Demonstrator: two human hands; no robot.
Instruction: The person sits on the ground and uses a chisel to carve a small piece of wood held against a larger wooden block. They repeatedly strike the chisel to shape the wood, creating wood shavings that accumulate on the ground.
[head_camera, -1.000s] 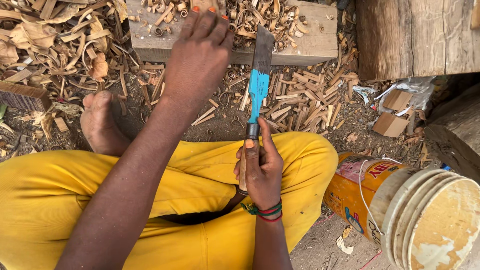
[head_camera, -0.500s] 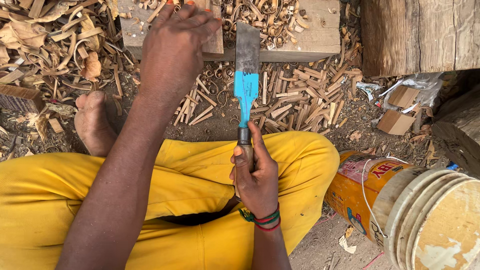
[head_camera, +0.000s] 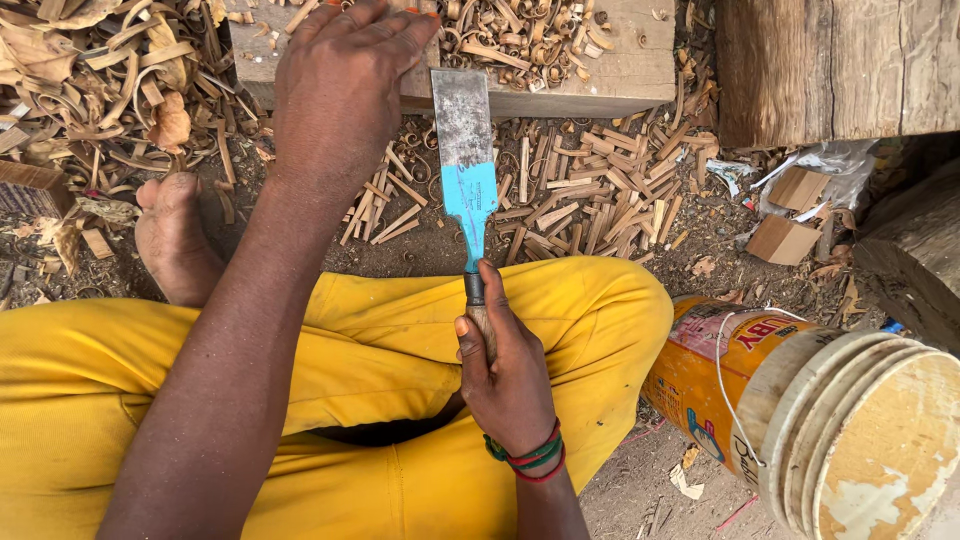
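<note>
I'd keep my right hand (head_camera: 510, 375) wrapped tight on the chisel (head_camera: 467, 160) handle, blade rising ahead toward the wooden block (head_camera: 610, 75), where my left hand (head_camera: 340, 85) presses down, fingers curled.

We see even, soft daylight with no harsh glare, only a dull sheen on the bare steel of the chisel blade (head_camera: 463, 120). Shadows are faint, gathering under the wooden block (head_camera: 620, 80). Focus is sharp throughout, and the edges bow slightly.
</note>
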